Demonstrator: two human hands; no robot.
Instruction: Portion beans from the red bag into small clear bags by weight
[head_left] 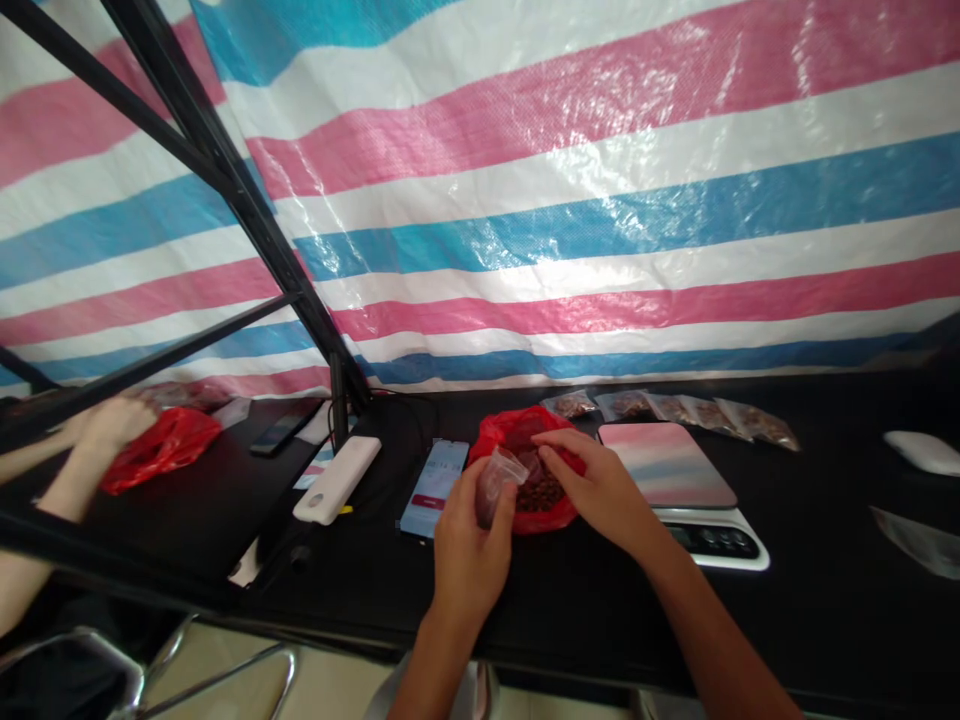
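Observation:
My left hand [471,545] is closed around a small clear plastic pouch [496,478], held upright just left of a red plastic bag [501,430]. The red bag lies open on the black table [825,600] and holds dark reddish-brown bits. My right hand [596,485] reaches into the red bag's mouth with fingers pinched together over the contents; what they hold is hidden.
A digital scale [675,475] sits right of the bag, with several filled clear pouches [667,408] behind it. A phone [433,490] and white power bank [337,480] lie to the left. Another person's hands [105,430] work at a second red bag [165,445]. Black frame bars [247,200] cross the left.

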